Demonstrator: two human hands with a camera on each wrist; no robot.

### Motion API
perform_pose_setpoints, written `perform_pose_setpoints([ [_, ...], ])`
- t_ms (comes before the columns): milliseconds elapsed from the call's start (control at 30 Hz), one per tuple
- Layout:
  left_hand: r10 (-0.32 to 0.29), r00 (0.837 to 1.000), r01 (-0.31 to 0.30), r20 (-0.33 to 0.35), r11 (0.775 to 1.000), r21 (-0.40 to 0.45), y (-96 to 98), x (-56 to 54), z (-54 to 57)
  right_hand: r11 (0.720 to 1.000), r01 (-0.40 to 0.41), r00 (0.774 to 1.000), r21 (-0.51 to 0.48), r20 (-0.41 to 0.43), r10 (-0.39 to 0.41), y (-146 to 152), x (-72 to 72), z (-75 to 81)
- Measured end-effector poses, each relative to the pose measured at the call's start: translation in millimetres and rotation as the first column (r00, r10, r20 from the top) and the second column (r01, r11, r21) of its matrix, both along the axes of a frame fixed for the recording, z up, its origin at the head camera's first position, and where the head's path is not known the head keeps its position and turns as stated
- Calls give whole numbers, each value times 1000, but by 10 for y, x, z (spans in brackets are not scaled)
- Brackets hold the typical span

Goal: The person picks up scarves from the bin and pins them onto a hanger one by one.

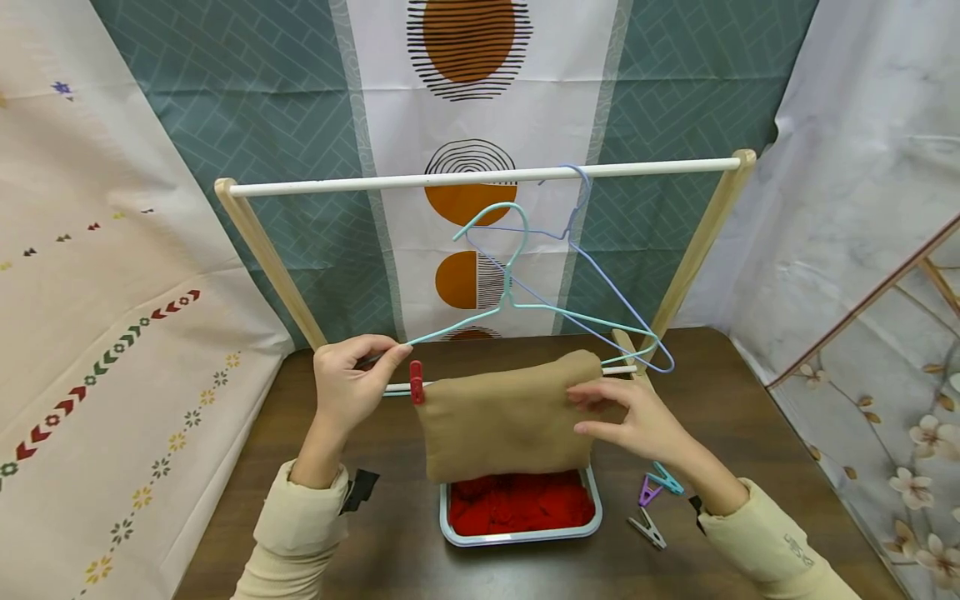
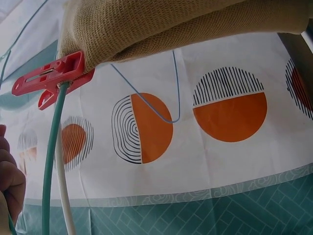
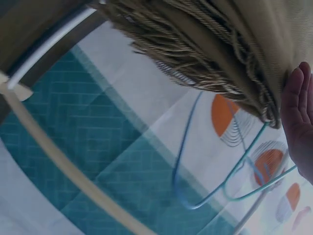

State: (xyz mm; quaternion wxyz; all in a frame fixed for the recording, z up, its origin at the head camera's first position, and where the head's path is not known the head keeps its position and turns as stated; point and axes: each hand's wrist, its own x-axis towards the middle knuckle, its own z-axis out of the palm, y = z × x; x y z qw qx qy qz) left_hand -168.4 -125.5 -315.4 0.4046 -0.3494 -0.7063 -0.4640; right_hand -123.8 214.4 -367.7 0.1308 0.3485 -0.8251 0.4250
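My left hand [image 1: 348, 383] pinches the left corner of a mint-green hanger [image 1: 457, 322], which is held in front of the rack with its hook free of the rail. Over the hanger's lower bar hangs a brown cloth [image 1: 510, 421], folded down; the right wrist view shows its fringed edge [image 3: 181, 73]. A red clothespin [image 1: 416, 382] clamps the cloth's left end to the bar. At the cloth's right end, the fingertips of my right hand [image 1: 630, 412] lie against the fabric, fingers loosely extended and thumb apart.
A white rail [image 1: 330, 186] on wooden posts carries a periwinkle hanger [image 1: 615, 287] behind. Below the cloth, a light-rimmed tray [image 1: 525, 538] contains red material. Teal [image 1: 665, 478], purple [image 1: 648, 490] and grey [image 1: 648, 528] clothespins lie on the dark table [image 1: 390, 533].
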Motion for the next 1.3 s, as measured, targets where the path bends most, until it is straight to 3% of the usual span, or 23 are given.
perform_pose_setpoints([
  [300,9,1000,-9,-5,1000,24,-44,7,8,1000,12,999,5,47,-12,147,189,0],
  [500,12,1000,-11,-12,999,33,-66,8,22,999,49,992,0,113,-49,409,140,-316],
  [600,18,1000,-17,-17,999,36,-75,7,28,997,83,980,-10,180,-79,530,124,-433],
  [833,20,1000,-20,-10,999,33,-90,6,34,991,132,963,-22,240,-122,761,76,-694],
  [1000,13,1000,-12,-11,999,36,-93,8,33,992,120,955,-38,277,-105,893,51,-859],
  [1167,-3,1000,4,-16,999,39,-90,12,35,996,84,957,17,279,-85,1071,18,-1068],
  [1300,-14,1000,15,-17,999,41,-86,14,45,996,59,934,61,350,-77,1219,28,-1251],
])
